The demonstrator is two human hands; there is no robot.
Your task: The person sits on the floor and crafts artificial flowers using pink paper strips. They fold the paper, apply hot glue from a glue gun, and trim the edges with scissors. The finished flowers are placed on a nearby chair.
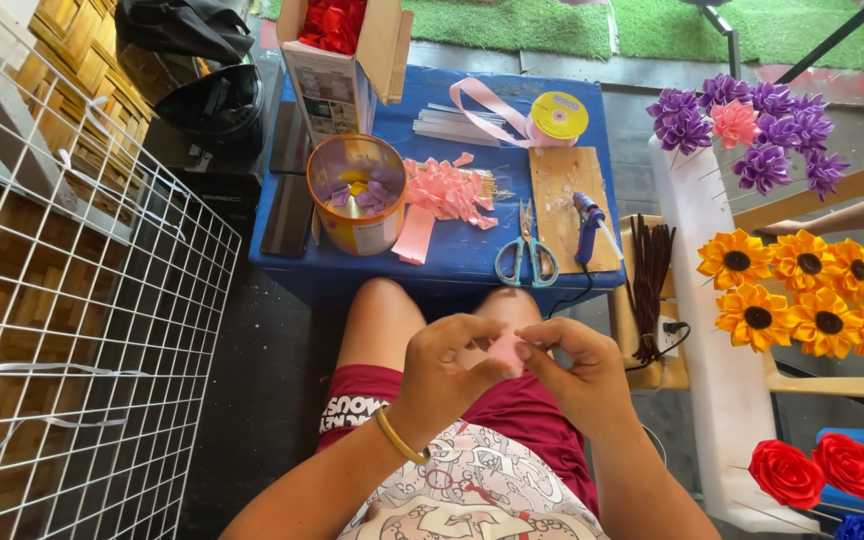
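My left hand (449,365) and my right hand (577,368) meet over my lap and pinch a small pink ribbon piece (505,351) between their fingertips. A gold bangle sits on my left wrist. In front of my knees stands a low blue table (562,122) with a pile of pink ribbon petals (444,195), teal-handled scissors (526,252), a blue glue gun (586,226) on a wooden board (564,190), and a pink ribbon roll (557,116).
A round tin (356,193) and an open carton with red ribbon (344,60) stand on the table's left. A white wire grid (72,300) leans at left. At right, a white foam block (712,330) holds purple, yellow sunflower and red rose ribbon flowers.
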